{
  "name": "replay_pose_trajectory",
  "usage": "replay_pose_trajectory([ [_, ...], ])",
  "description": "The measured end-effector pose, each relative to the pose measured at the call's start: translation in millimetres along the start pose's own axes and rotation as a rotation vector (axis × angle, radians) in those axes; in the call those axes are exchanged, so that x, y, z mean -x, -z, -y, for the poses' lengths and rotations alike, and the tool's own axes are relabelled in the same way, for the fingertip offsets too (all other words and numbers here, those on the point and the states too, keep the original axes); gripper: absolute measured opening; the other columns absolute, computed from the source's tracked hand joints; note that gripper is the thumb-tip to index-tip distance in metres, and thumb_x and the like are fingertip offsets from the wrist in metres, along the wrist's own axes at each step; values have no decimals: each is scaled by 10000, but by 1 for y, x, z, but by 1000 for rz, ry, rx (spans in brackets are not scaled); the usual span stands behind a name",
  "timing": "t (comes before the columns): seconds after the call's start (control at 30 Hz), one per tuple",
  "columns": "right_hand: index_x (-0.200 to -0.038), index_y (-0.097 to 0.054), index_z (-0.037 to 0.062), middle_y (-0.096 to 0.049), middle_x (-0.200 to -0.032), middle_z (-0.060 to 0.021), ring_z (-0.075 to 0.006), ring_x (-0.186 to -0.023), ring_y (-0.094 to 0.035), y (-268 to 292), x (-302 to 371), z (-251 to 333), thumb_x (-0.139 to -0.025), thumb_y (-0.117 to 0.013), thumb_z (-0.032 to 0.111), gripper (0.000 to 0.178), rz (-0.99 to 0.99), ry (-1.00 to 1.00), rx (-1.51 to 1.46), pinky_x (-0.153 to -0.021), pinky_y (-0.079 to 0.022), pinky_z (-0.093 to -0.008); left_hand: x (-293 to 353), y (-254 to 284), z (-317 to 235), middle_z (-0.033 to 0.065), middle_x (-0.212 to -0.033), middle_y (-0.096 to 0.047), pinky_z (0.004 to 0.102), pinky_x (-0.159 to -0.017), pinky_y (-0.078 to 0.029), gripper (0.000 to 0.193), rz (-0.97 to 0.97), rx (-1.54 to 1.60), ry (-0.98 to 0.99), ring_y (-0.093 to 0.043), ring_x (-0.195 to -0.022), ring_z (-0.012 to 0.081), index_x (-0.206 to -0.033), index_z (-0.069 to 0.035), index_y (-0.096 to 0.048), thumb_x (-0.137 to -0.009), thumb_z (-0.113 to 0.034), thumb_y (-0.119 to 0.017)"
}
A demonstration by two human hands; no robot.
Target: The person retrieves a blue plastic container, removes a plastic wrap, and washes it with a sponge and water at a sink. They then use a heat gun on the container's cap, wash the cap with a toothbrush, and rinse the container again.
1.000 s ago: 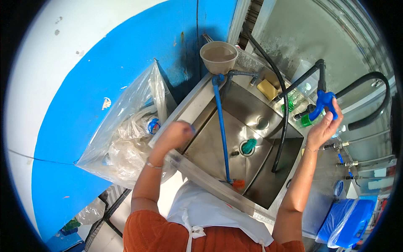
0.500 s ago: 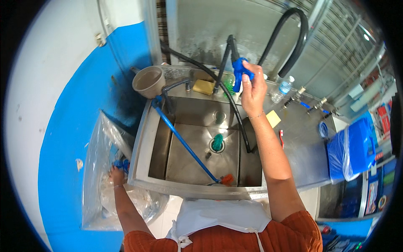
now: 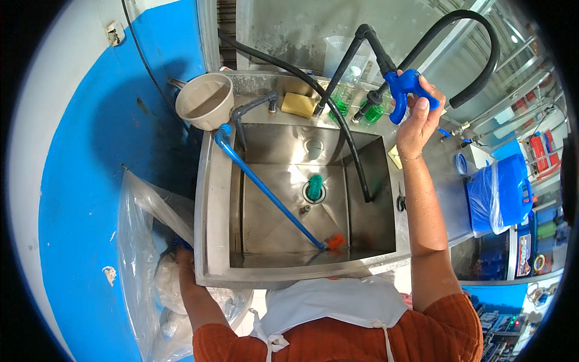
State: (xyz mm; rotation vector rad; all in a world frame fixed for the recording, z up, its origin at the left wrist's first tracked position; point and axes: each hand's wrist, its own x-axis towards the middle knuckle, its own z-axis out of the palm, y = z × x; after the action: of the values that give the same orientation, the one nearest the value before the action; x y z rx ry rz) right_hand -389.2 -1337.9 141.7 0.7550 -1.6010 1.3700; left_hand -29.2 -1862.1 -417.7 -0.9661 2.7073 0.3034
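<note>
My right hand (image 3: 417,123) is raised over the back right of the sink. Its fingers are closed around a blue plastic piece with curved, rounded arms (image 3: 408,90). The piece meets the lower end of a jointed black pipe (image 3: 377,48); whether it is fixed there I cannot tell. Low at the left, my left hand (image 3: 184,260) reaches into a clear plastic bag (image 3: 136,241), beside a blue item (image 3: 182,242). The sink's rim hides most of that item and the fingers. A blue-handled brush (image 3: 268,193) with orange bristles leans across the steel sink (image 3: 211,241).
Teal bristles (image 3: 314,187) stick up at the drain. Along the back ledge are a beige pot (image 3: 205,111), a grey tap (image 3: 253,105), a yellow sponge (image 3: 298,104) and bottles with green liquid (image 3: 374,112). A black hose (image 3: 350,139) hangs into the sink. A blue container (image 3: 500,193) stands right.
My view has shifted and come closer to the sink. My right hand and the blue piece now appear farther right. My left hand has gone further behind the sink's edge, hiding its fingers.
</note>
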Motion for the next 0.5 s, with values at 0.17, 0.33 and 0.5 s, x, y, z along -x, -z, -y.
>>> replay_pose_trajectory([
  [0.17, -1209, -582, 13, -575, -1140, -124, -183, -1046, -540, -1, -1, 6, -1022, -472, 308, 366, 30, 69, 109, -922, -436, -323, 2, 85, -12, 256, -1155, -609, 471, -845, -531, 337, 214, 7, -98, -656, -982, 416, -1076, 47, -631, -848, -197, -591],
  [0.33, -1249, -555, 3, -604, -1214, -129, -196, -1099, -572, 12, -7, 28, -1014, -504, 240, 337, 191, -58, 91, -957, -438, -324, 48, 207, -49, 261, -964, -682, 484, -816, -530, 262, -63, -135, -98, -671, -932, 402, -880, 47, -710, -824, -204, -659],
  [0.5, -1361, -496, 51, -526, -1312, -180, -292, -1187, -559, 50, 8, 44, -885, -652, 92, 502, 422, -153, 210, -939, -508, -373, 67, 237, -83, 261, -874, -680, 485, -785, -537, 257, -356, -137, 24, -675, -876, 397, -822, 46, -696, -738, -192, -744],
])
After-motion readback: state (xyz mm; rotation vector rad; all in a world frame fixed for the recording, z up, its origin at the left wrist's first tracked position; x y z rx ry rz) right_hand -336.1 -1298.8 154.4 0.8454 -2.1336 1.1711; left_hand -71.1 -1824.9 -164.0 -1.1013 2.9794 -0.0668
